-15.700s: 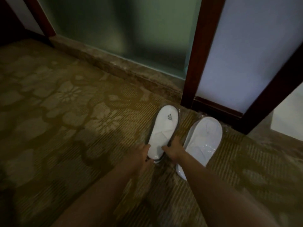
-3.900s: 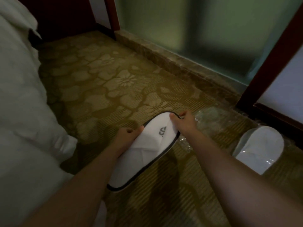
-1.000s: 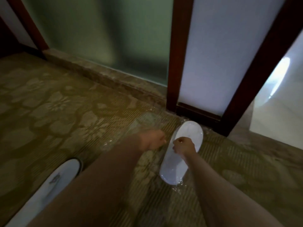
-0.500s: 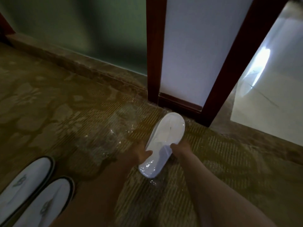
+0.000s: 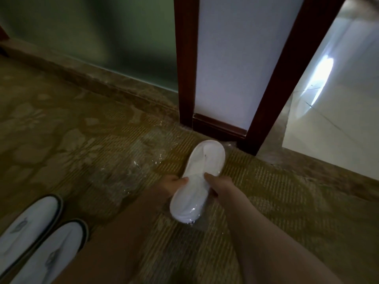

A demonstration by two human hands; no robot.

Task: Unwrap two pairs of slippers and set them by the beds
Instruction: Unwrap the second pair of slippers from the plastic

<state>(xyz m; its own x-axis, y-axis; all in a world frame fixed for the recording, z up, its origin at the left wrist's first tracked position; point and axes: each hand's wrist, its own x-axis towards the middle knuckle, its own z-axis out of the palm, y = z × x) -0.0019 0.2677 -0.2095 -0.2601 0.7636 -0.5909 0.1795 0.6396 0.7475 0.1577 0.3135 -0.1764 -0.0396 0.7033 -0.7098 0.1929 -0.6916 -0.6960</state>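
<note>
A white slipper pair in clear plastic wrap (image 5: 198,181) lies on the patterned carpet near the door frame, sole side up. My left hand (image 5: 173,184) grips its left edge and my right hand (image 5: 218,186) grips its right edge, both at the middle of the pack. At the bottom left an unwrapped pair of white slippers with dark trim (image 5: 39,236) lies side by side on the carpet. An empty clear wrapper (image 5: 131,173) lies flat on the carpet left of my hands.
A dark wooden door frame (image 5: 185,78) with a white panel stands just beyond the wrapped pack. A frosted green glass wall with a stone sill (image 5: 86,76) runs along the back left. A shiny tiled floor (image 5: 332,119) shows through the opening at right.
Both hands have closed more firmly on the wrapped pack and its near end has lifted slightly. The view has shifted a little, so the unwrapped pair shows more fully at bottom left.
</note>
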